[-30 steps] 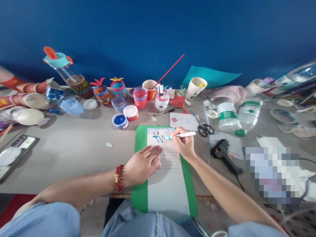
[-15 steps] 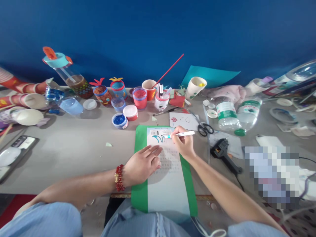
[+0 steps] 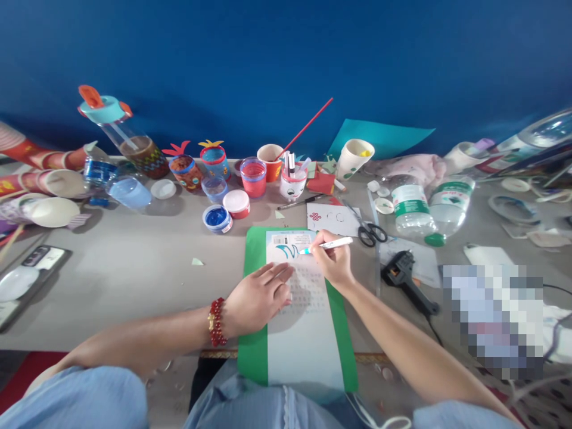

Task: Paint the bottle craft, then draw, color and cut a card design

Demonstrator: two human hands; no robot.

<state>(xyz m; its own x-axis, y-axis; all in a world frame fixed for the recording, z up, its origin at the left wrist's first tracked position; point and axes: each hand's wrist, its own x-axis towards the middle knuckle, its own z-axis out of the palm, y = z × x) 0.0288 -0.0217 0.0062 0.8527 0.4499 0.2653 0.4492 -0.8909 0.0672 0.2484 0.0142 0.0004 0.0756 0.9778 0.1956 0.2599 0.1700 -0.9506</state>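
My right hand (image 3: 331,260) is closed around a white marker pen (image 3: 336,243) with a light blue end, its tip at the blue wavy lines (image 3: 288,251) near the top of a printed white sheet (image 3: 304,348). Flat on that sheet, with the fingers stretched out, rests my left hand (image 3: 259,298); it holds nothing. A red bead bracelet (image 3: 217,322) circles the left wrist. Under the white sheet lies a green sheet (image 3: 252,351), which reaches over the table's front edge. Part of the drawing's right side is hard to make out beside the pen tip.
Beyond the sheet stand a jar of blue paint (image 3: 217,218), a cup of pens (image 3: 293,183) and a red paper cup (image 3: 270,161). To the right lie scissors (image 3: 372,233), a black glue gun (image 3: 406,277) and plastic bottles (image 3: 412,205). A drink bottle (image 3: 129,140) is at the back left.
The pen tip has shifted slightly down across the sheet, and a thin curved line now shows beside the blue waves. My left hand stays in place.
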